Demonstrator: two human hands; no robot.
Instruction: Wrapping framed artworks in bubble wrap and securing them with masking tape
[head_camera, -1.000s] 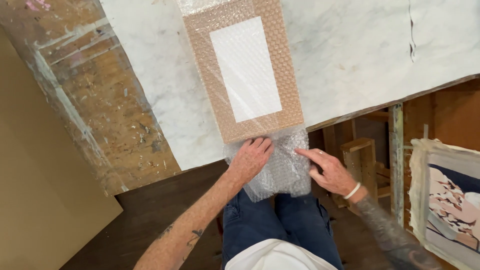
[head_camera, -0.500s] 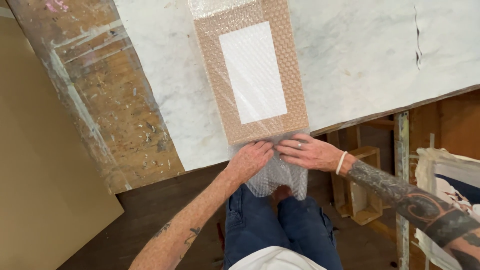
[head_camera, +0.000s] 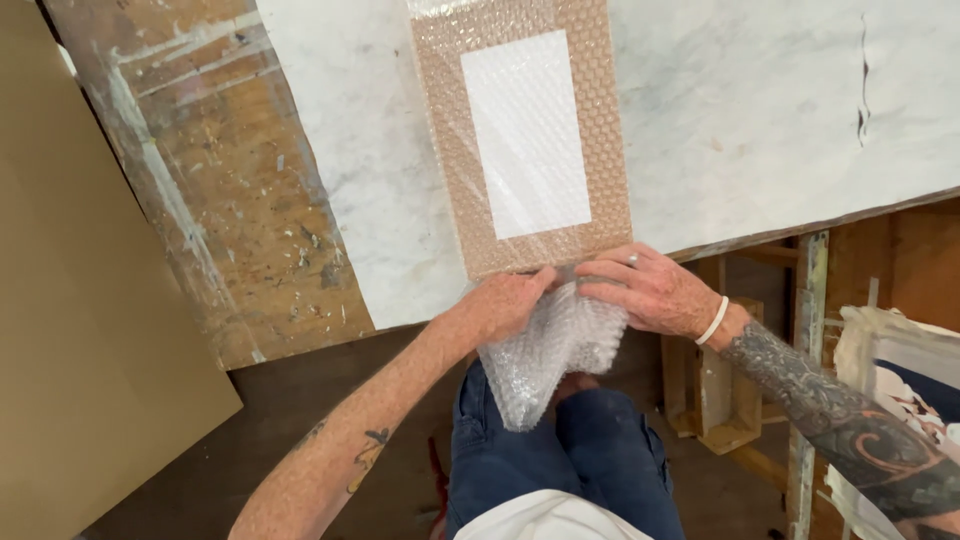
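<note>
— What's being wrapped?
— One brown rectangular frame with a white centre, under bubble wrap, at twelve o'clock on the white surface.
— The hands?
— Two: left hand and right hand, fingers pinching the wrap at the frame's near edge.

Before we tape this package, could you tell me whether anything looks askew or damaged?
The bubble wrap hangs bunched and loose off the table edge under the left hand and right hand. The flat brown panel looks undamaged.
</note>
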